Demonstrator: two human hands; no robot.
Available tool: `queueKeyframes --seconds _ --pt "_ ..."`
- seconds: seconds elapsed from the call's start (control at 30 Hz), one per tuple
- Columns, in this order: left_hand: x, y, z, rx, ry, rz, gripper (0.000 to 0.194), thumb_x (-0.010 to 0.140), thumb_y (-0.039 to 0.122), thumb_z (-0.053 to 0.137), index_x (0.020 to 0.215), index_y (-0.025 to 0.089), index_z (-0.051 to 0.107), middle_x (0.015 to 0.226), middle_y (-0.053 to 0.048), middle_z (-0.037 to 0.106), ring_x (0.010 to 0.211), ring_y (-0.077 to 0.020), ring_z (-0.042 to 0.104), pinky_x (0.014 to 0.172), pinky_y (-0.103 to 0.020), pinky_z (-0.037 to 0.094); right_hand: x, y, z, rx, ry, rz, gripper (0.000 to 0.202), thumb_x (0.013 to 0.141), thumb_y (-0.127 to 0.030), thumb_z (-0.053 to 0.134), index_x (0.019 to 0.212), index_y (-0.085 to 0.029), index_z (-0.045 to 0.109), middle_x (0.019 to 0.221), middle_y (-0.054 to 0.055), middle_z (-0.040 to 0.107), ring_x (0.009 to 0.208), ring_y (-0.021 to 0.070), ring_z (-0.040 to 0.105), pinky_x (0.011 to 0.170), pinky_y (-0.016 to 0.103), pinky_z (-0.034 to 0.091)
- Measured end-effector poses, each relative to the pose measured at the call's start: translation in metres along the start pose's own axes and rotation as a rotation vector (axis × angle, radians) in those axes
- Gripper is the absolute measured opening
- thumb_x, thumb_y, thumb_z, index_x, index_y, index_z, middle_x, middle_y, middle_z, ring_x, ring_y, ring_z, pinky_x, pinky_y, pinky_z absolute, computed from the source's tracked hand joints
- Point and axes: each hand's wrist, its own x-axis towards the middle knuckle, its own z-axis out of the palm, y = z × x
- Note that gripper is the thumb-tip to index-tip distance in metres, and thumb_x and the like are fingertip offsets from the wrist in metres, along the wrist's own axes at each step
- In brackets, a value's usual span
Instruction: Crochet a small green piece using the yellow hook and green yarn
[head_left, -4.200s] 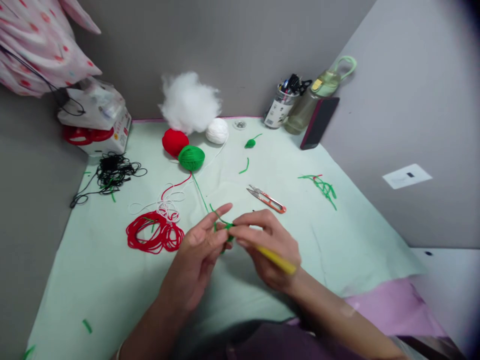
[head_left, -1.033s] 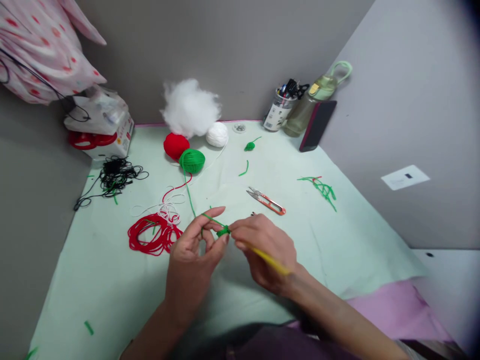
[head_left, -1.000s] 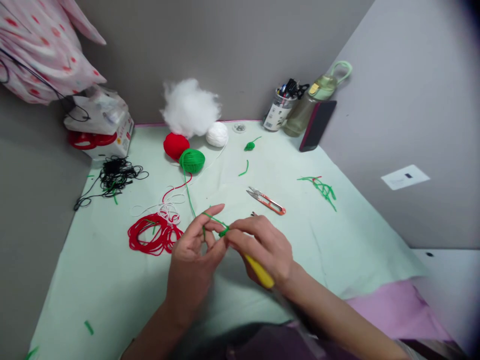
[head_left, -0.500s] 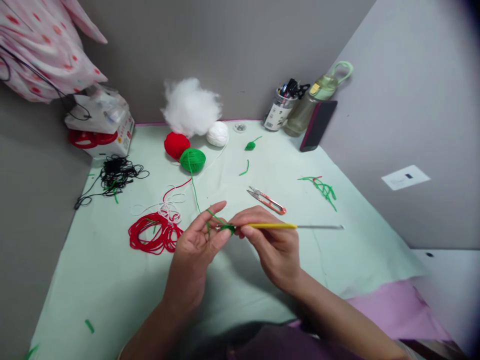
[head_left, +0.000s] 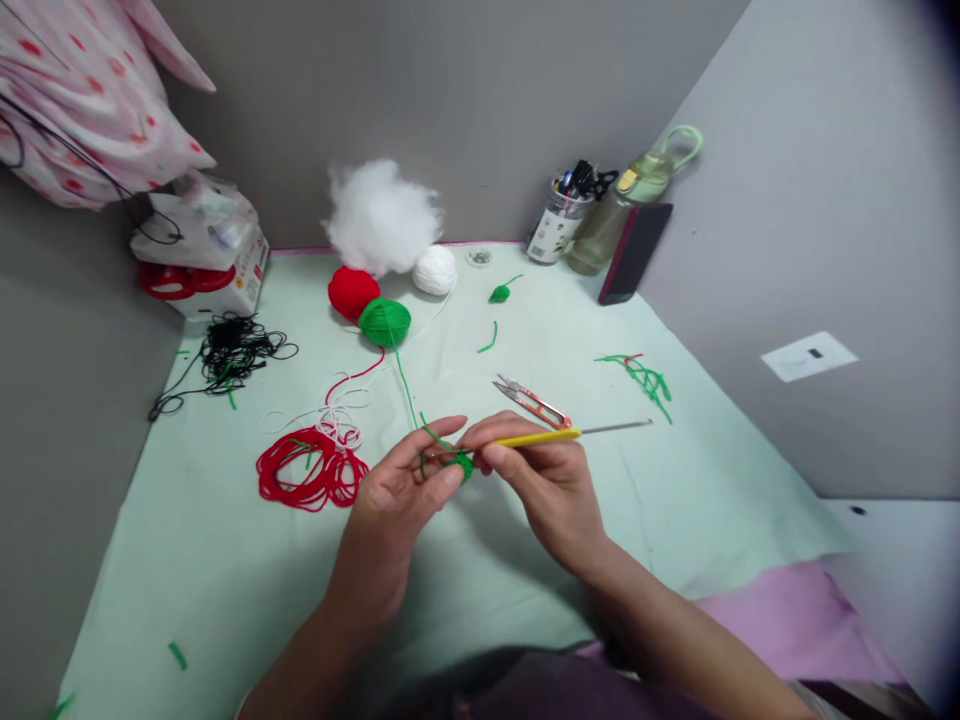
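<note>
Between thumb and fingers, my left hand (head_left: pixel 397 490) pinches a small green crochet piece (head_left: pixel 465 465). Green yarn (head_left: pixel 406 380) passes over its raised index finger and runs back to the green yarn ball (head_left: pixel 385 322). My right hand (head_left: pixel 544 480) is closed around the yellow handle of a crochet hook (head_left: pixel 540 438). The hook's working tip meets the green piece near the left fingers; exactly how it sits in the stitches is too small to tell. Its bare metal far end points right, tilted slightly up.
Thread snips (head_left: pixel 534 402) lie just beyond my right hand. Red yarn loops (head_left: pixel 289 470) are left of my left hand, black yarn (head_left: pixel 232 350) farther left. Red (head_left: pixel 354 292) and white yarn balls (head_left: pixel 435 270), white stuffing (head_left: pixel 384 215), a pen holder (head_left: pixel 559 225), bottle (head_left: pixel 600 232) and phone (head_left: pixel 636 253) stand behind.
The hook has tilted, its far end rising and shifting left. The green piece shows more below the left thumb, and the yarn strand to the ball has swung right.
</note>
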Motion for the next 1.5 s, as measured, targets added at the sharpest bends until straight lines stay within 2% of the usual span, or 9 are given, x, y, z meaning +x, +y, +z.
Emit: queueKeyframes --seconds 0.1,0.2,0.3,0.5,0.67,0.8,0.93,1.13,1.5 --pt "0.000 -0.001 -0.003 0.083 0.005 0.024 0.032 0.083 0.033 0.083 0.114 0.028 0.083 0.085 0.000 0.066 0.076 -0.0136 0.055 0.070 -0.024 0.045 0.001 0.006 -0.002 0.108 0.015 0.079 0.016 0.099 -0.034 0.070 0.093 -0.021 0.079 0.086 0.004 0.075 0.068 0.0134 0.066 0.064 0.028 0.057" --pt "0.000 0.000 -0.006 0.094 0.008 0.036 0.029 0.080 0.031 0.084 0.110 0.027 0.083 0.086 0.000 0.065 0.081 -0.0152 0.057 0.076 -0.025 0.047 0.002 0.008 -0.006 0.209 -0.022 0.143 0.021 0.102 -0.037 0.066 0.093 -0.021 0.076 0.085 0.003 0.074 0.067 0.0119 0.066 0.064 0.026 0.056" --pt "0.000 0.002 -0.008 0.137 0.024 0.036 0.028 0.080 0.027 0.082 0.109 0.026 0.083 0.085 0.000 0.063 0.080 -0.0150 0.056 0.075 -0.025 0.046 0.001 0.004 -0.007 0.169 -0.041 0.115 0.022 0.104 -0.036 0.063 0.093 -0.021 0.075 0.086 0.003 0.075 0.067 0.0112 0.066 0.066 0.026 0.057" --pt "-0.002 -0.001 -0.008 0.251 0.105 0.118 0.028 0.082 0.021 0.079 0.108 0.029 0.082 0.085 0.002 0.064 0.081 -0.0129 0.057 0.082 -0.023 0.047 -0.006 -0.009 -0.007 -0.291 -0.115 -0.146 0.018 0.108 -0.021 0.052 0.102 -0.021 0.070 0.094 0.005 0.076 0.083 0.0162 0.072 0.076 0.031 0.060" --pt "-0.004 -0.005 -0.003 0.368 0.160 0.220 0.031 0.079 0.018 0.079 0.109 0.028 0.082 0.072 0.005 0.056 0.076 -0.0116 0.057 0.082 -0.022 0.047 -0.009 -0.002 -0.006 -0.518 -0.178 -0.448 0.017 0.106 -0.013 0.049 0.111 -0.019 0.064 0.098 0.009 0.078 0.089 0.0186 0.073 0.078 0.033 0.061" --pt "-0.004 -0.003 0.001 0.247 0.226 0.189 0.043 0.075 0.022 0.083 0.118 0.027 0.078 0.081 0.005 0.060 0.072 -0.0096 0.057 0.075 -0.021 0.049 -0.011 0.005 -0.006 -0.675 -0.204 -0.634 0.019 0.103 -0.014 0.055 0.116 -0.020 0.068 0.103 0.011 0.080 0.086 0.0209 0.074 0.075 0.033 0.062" --pt "-0.002 0.000 0.002 0.097 0.184 0.097 0.054 0.074 0.025 0.086 0.126 0.026 0.073 0.082 0.004 0.061 0.076 -0.0108 0.059 0.073 -0.020 0.050 -0.010 0.005 -0.005 -0.520 -0.162 -0.526 0.021 0.103 -0.015 0.057 0.118 -0.022 0.069 0.101 0.010 0.080 0.088 0.0212 0.075 0.075 0.034 0.063" --pt "-0.002 0.001 -0.004 0.193 0.147 0.116 0.046 0.077 0.024 0.085 0.122 0.028 0.077 0.085 0.004 0.063 0.077 -0.0106 0.057 0.077 -0.021 0.047 -0.003 -0.001 -0.004 -0.230 -0.083 -0.296 0.016 0.105 -0.017 0.057 0.102 -0.022 0.072 0.090 0.006 0.076 0.085 0.0187 0.072 0.075 0.034 0.060" --pt "-0.006 -0.006 -0.004 0.368 0.199 0.159 0.048 0.082 0.027 0.083 0.129 0.031 0.075 0.074 0.007 0.055 0.076 -0.0110 0.056 0.084 -0.023 0.045 -0.002 -0.001 -0.005 -0.286 -0.117 -0.333 0.018 0.106 -0.018 0.054 0.104 -0.021 0.072 0.089 0.007 0.077 0.084 0.0196 0.074 0.073 0.035 0.062"
